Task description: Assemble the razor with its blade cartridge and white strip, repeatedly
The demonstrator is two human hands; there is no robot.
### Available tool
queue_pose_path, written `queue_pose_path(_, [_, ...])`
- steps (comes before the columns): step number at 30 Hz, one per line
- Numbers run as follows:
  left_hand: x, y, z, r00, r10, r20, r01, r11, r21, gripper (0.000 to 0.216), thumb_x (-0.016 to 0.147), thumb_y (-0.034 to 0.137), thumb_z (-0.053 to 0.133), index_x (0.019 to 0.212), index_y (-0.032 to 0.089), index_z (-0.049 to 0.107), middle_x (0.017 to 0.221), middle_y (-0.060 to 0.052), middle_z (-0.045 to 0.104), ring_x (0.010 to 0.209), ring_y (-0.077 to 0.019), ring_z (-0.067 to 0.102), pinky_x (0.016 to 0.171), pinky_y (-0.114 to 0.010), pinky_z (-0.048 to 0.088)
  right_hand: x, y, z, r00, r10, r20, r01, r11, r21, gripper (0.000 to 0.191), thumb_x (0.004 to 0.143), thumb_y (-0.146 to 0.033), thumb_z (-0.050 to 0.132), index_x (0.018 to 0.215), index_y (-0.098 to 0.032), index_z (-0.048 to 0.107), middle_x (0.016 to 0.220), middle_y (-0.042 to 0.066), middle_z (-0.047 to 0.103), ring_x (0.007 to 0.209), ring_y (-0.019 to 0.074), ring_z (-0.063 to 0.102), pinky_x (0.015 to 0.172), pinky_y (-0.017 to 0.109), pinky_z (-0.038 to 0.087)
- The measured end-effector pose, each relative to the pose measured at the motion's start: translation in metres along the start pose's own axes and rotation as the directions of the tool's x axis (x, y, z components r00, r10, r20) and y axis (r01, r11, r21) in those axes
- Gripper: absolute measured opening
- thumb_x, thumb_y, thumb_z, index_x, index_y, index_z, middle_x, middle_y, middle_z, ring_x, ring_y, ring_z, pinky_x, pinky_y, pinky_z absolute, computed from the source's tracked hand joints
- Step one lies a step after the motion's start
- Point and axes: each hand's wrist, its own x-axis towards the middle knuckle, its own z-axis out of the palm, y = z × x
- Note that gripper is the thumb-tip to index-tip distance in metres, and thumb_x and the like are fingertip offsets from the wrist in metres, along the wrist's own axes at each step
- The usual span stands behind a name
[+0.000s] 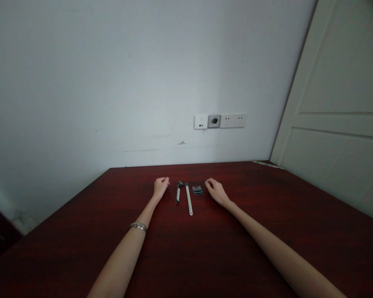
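Note:
On a dark red wooden table [205,248], three small things lie between my hands. A razor [178,192] with a black and white handle and a teal head lies closest to my left hand [160,186]. A slim white stick-like handle [189,199] lies beside it. A small clear case of teal cartridges [197,190] sits just left of my right hand [215,191]. Both hands rest on the table with fingers loosely curled, holding nothing. A metal bracelet [138,226] is on my left wrist.
A white wall rises behind the table, with a row of sockets [220,121]. A white door [338,124] stands at the right. A thin pale strip [267,164] lies at the table's far right corner.

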Motion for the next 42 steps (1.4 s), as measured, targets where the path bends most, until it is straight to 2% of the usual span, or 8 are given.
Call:
queue_pose_path(5, [-0.003, 0.005, 0.000, 0.999, 0.031, 0.024, -0.032, 0.998, 0.054, 0.031, 0.072, 0.035, 0.045, 0.050, 0.017, 0.055, 0.050, -0.002, 0.056, 0.052, -0.0147, 0.053, 0.057, -0.024, 0.037, -0.003, -0.002, -0.002, 1.000, 0.026, -0.014, -0.025, 0.998, 0.050, 0.029, 0.086, -0.037, 0.034, 0.075, -0.019, 0.055, 0.075, 0.004, 0.063, 0.072, 0.0178, 0.058, 0.069, 0.027, 0.042])
queue_pose_path(9, [-0.004, 0.013, 0.003, 0.997, 0.009, 0.074, -0.029, 0.963, 0.270, 0.027, 0.070, 0.037, 0.050, 0.057, 0.018, 0.063, 0.066, -0.006, 0.065, 0.065, -0.0190, 0.057, 0.060, -0.026, 0.036, -0.004, -0.001, 0.002, 0.998, 0.035, 0.050, -0.035, 0.999, 0.002, 0.030, 0.086, -0.035, 0.033, 0.076, -0.019, 0.056, 0.076, 0.004, 0.063, 0.071, 0.0174, 0.057, 0.068, 0.026, 0.041])
queue_pose_path(19, [0.000, 0.003, -0.004, 0.995, -0.074, 0.062, 0.041, 0.905, 0.424, 0.026, 0.070, 0.036, 0.053, 0.054, 0.019, 0.061, 0.068, -0.008, 0.064, 0.071, -0.0224, 0.058, 0.061, -0.026, 0.037, -0.005, 0.013, -0.003, 0.990, 0.103, 0.092, -0.039, 0.849, -0.527, 0.031, 0.085, -0.019, 0.038, 0.107, -0.012, 0.059, 0.108, 0.017, 0.054, 0.100, 0.0274, 0.047, 0.083, 0.035, 0.035])
queue_pose_path(29, [-0.009, 0.012, -0.004, 0.980, -0.063, 0.186, -0.074, 0.760, 0.646, 0.028, 0.079, 0.037, 0.045, 0.076, 0.021, 0.067, 0.086, -0.006, 0.068, 0.082, -0.0204, 0.061, 0.069, -0.026, 0.042, -0.009, 0.005, -0.005, 0.987, 0.123, 0.100, -0.046, 0.825, -0.563, 0.028, 0.084, -0.020, 0.040, 0.105, -0.015, 0.059, 0.107, 0.014, 0.055, 0.098, 0.0253, 0.048, 0.077, 0.033, 0.035])
queue_pose_path(33, [-0.010, 0.015, -0.005, 0.978, -0.068, 0.195, -0.079, 0.751, 0.656, 0.029, 0.080, 0.037, 0.044, 0.077, 0.021, 0.067, 0.086, -0.006, 0.068, 0.083, -0.0201, 0.061, 0.071, -0.027, 0.043, -0.003, -0.010, -0.020, 0.994, 0.085, -0.061, -0.099, 0.951, -0.293, 0.019, 0.082, -0.027, 0.044, 0.079, -0.017, 0.060, 0.087, 0.008, 0.060, 0.080, 0.0193, 0.052, 0.070, 0.028, 0.037])
queue_pose_path(36, [-0.010, 0.015, -0.005, 0.980, -0.068, 0.189, -0.073, 0.755, 0.651, 0.028, 0.080, 0.037, 0.044, 0.076, 0.021, 0.067, 0.086, -0.006, 0.068, 0.083, -0.0199, 0.061, 0.071, -0.026, 0.043, -0.002, -0.052, -0.047, 0.979, -0.009, -0.203, 0.052, 0.976, 0.211, 0.030, 0.082, -0.032, 0.041, 0.058, -0.018, 0.052, 0.060, 0.001, 0.054, 0.059, 0.0139, 0.048, 0.058, 0.026, 0.036])
queue_pose_path(40, [-0.010, 0.015, -0.005, 0.979, -0.072, 0.188, -0.069, 0.757, 0.649, 0.029, 0.080, 0.037, 0.044, 0.077, 0.020, 0.067, 0.087, -0.006, 0.068, 0.085, -0.0199, 0.061, 0.072, -0.027, 0.043, -0.041, -0.132, -0.102, 0.902, -0.179, -0.393, 0.423, 0.551, 0.719, 0.032, 0.080, -0.027, 0.045, 0.050, -0.019, 0.046, 0.048, 0.000, 0.046, 0.048, 0.0133, 0.044, 0.048, 0.027, 0.034])
queue_pose_path(42, [-0.010, 0.016, -0.005, 0.979, -0.074, 0.191, -0.068, 0.760, 0.646, 0.029, 0.080, 0.037, 0.044, 0.077, 0.021, 0.067, 0.088, -0.006, 0.068, 0.085, -0.0198, 0.061, 0.073, -0.027, 0.043, -0.084, -0.157, -0.129, 0.898, -0.242, -0.368, 0.438, 0.408, 0.801, 0.032, 0.083, -0.028, 0.043, 0.053, -0.019, 0.049, 0.048, 0.001, 0.047, 0.047, 0.0139, 0.045, 0.049, 0.030, 0.037])
